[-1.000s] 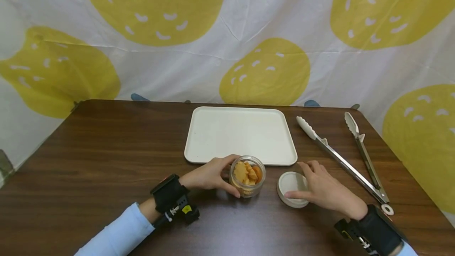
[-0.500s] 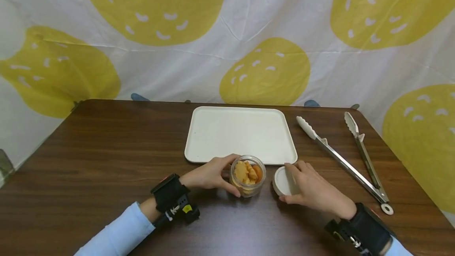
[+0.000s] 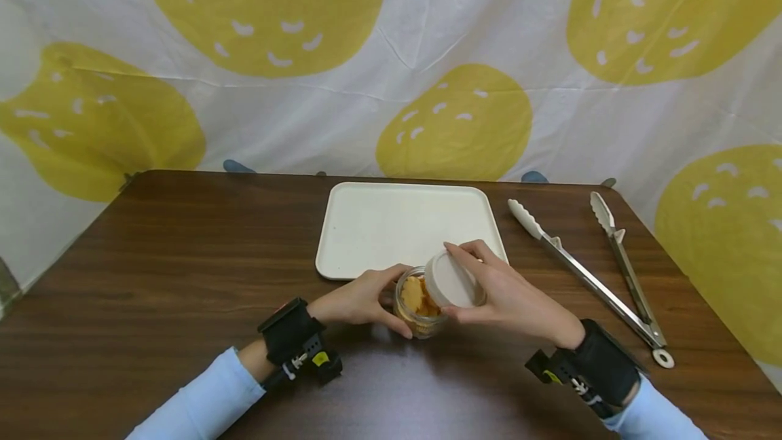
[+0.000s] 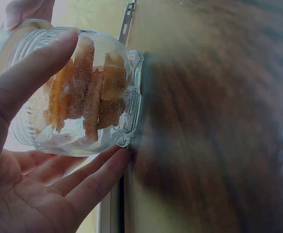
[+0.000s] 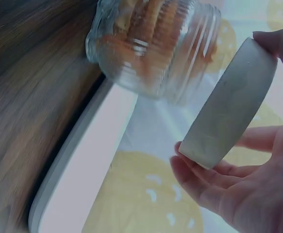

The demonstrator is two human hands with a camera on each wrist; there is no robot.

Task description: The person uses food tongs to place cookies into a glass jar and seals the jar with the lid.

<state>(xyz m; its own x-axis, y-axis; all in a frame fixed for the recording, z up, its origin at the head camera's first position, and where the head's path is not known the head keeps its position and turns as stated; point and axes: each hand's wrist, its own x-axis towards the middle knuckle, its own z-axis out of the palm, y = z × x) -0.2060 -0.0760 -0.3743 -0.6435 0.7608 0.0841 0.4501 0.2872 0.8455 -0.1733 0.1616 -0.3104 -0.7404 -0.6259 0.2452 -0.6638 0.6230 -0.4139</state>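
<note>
A clear glass jar [image 4: 90,97] with ridged orange-brown chips or crackers inside stands upright on the table. My left hand [image 3: 360,301] grips its side, thumb across the near face and fingers round the far side. A white round lid [image 3: 453,282] is pinched by its edge between the thumb and fingers of my right hand [image 3: 510,294]. Tilted, the lid [image 5: 233,102] hangs just off the jar's threaded mouth in the right wrist view. From the head it overlaps the right part of the opening, and the chips [image 3: 415,294] show on the left.
Behind the jar lies a white rectangular tray [image 3: 403,223] on the dark wooden table [image 3: 214,243]. Long metal tongs [image 3: 592,284] with pale tips rest spread apart at the right. A white cloth [image 3: 293,121] with yellow shapes hangs behind the table's far edge.
My right hand took hold of the lid, lifted it off the table and carried it left to the jar's mouth. My left hand stays on the jar.
</note>
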